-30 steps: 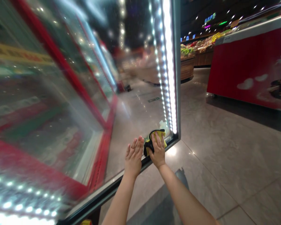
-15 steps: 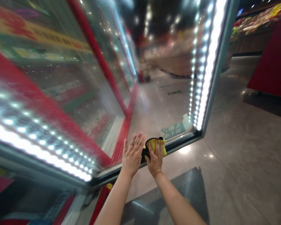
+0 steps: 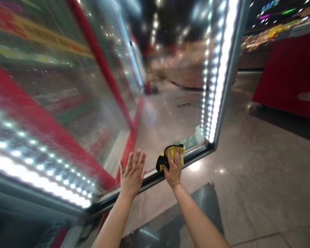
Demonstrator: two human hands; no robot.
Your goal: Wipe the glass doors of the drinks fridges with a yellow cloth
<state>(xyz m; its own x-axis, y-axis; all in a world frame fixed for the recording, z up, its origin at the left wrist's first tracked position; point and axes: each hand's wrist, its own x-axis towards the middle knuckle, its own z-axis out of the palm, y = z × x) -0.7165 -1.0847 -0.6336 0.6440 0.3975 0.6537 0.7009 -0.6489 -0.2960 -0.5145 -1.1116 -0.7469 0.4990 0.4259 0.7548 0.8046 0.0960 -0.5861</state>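
Note:
A glass door with lit LED strips along its sides stands open, its dark bottom frame (image 3: 151, 179) running across the lower middle. My right hand (image 3: 174, 168) presses a yellow cloth with black edging (image 3: 172, 154) against that bottom frame and the glass just above it. To its left, my left hand (image 3: 132, 175) lies over the frame with its fingers spread and nothing in them. A greenish sticker (image 3: 189, 139) shows on the glass to the right of the cloth.
Red-framed cooler doors (image 3: 100, 57) with shelves behind them line the left side. At the right stands a red counter (image 3: 286, 77), with a produce display (image 3: 263, 39) behind it. A shiny tiled floor (image 3: 258, 179) spreads below and to the right.
My left hand has moved left, away from the cloth, with its fingers spread wider. The cloth under my right hand has shifted slightly right along the frame. The view has turned a little to the right.

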